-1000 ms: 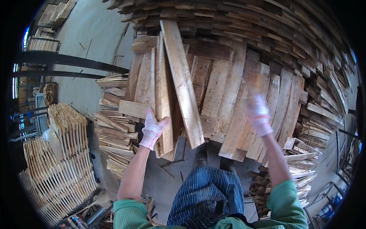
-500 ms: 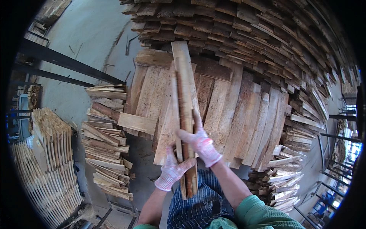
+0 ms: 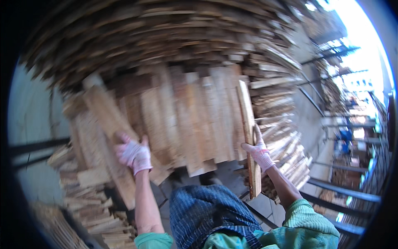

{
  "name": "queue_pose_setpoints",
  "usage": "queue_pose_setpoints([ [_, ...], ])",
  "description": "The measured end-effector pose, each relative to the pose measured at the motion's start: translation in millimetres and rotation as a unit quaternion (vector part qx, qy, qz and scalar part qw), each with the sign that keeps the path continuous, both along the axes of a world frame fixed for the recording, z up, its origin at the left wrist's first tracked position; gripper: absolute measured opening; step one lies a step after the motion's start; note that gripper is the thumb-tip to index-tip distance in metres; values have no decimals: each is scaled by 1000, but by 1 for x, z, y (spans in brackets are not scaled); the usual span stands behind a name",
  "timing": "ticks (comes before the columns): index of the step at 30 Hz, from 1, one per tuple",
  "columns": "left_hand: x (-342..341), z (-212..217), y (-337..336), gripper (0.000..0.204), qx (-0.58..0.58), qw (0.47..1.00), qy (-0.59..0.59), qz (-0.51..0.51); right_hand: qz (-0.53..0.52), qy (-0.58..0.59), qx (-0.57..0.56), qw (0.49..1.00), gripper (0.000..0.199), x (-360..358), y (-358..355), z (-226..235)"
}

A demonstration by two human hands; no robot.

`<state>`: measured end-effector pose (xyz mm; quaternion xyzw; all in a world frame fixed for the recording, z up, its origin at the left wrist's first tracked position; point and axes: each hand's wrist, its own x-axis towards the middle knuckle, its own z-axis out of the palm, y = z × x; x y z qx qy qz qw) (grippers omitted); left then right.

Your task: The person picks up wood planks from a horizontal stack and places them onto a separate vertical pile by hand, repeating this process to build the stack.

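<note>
My right hand (image 3: 260, 152), in a pale pink-and-white knit glove, grips a long narrow wooden board (image 3: 247, 118) held on edge at the right side of the table-like layer of boards. Its thumb lies across the near side of the board, and the fingers pass behind. To the left, my left hand (image 3: 134, 155), gloved the same way, rests over a light brown board (image 3: 105, 108) that lies slanted on the layer. Its fingers are spread apart, thumb up, though motion blurs them. Beneath and between both hands lie side-by-side boards (image 3: 182, 120).
A high stack of rough boards (image 3: 166, 31) rises along the far side. Piles of short offcuts stand at the right (image 3: 282, 143) and at the lower left (image 3: 89, 207). Dark metal bars (image 3: 39, 147) cross at the left, and metal rails (image 3: 344, 189) run along the right.
My hands have parted. The right hand has carried the narrow board off to the right, while the left has moved left over another board. The view has turned to the right.
</note>
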<state>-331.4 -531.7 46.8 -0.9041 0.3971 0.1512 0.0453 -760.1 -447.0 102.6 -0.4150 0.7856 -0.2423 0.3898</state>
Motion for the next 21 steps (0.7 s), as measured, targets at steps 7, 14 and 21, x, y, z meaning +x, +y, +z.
queue_pose_setpoints([
  [7, -12, -37, 3, 100, -8, 995, -98, -11, -3, 169, 133, 977, 99, -112, -95, 30],
  [14, -69, 17, 54, 96, -262, 939, 222, -24, 105, 219, 52, 969, 71, -130, -122, -167],
  [21, -219, -11, 50, 70, -142, 942, 255, -164, 144, 347, 35, 926, 51, -161, -104, -200],
])
